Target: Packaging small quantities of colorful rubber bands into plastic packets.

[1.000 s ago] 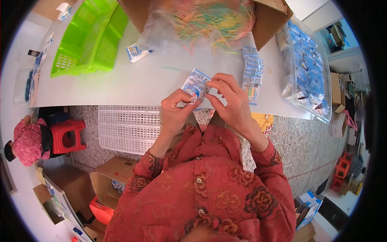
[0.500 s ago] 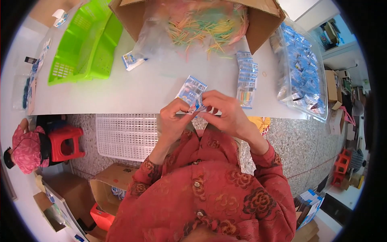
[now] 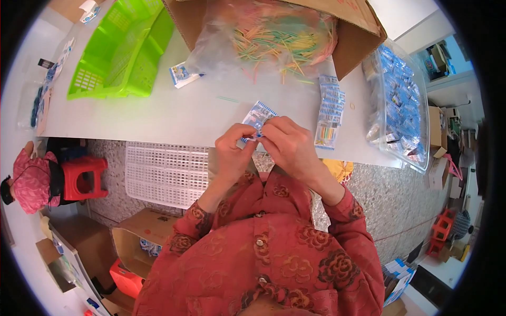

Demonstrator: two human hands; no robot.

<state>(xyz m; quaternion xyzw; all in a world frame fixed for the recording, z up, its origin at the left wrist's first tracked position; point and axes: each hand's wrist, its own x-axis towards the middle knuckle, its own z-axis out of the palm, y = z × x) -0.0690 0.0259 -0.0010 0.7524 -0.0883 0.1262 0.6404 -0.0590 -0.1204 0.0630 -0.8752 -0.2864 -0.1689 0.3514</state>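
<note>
left hand [image 3: 234, 150] & right hand [image 3: 289, 145], both grips pinching small blue packet [image 3: 256, 117], over white table [image 3: 158, 113]

A blue-white packet [image 3: 256, 117] sits pinched at the table edge; a stack [image 3: 329, 110] (same colours) lies right; another [image 3: 181, 74] left.

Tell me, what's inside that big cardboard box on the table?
The cardboard box holds a clear plastic bag full of thin coloured sticks. Anything beneath or behind the bag is covered.
</note>
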